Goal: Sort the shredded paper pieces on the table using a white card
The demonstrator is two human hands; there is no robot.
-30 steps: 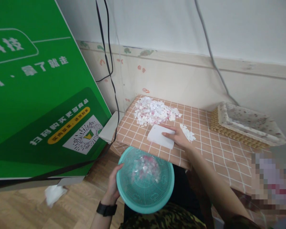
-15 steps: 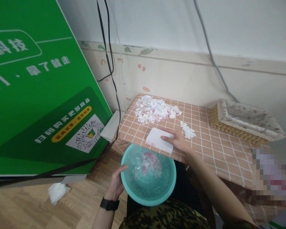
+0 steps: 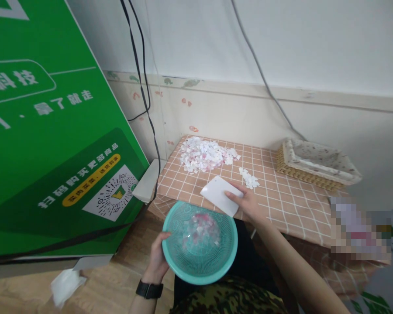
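Right grip [image 3: 247, 201] pinched closed on white card [image 3: 218, 194]; left grip [image 3: 159, 255] clasping teal basket [image 3: 199, 279]

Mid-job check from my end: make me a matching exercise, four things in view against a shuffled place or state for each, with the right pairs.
1. Teal colander
2. White card
3. Wicker basket
4. Larger paper heap

A. Fitted with a patterned lining
B. Between the right hand's thumb and fingers
C. On the far left of the checked cloth
D. Gripped at its rim by the left hand

Pairs: 1-D, 2-B, 3-A, 4-C.
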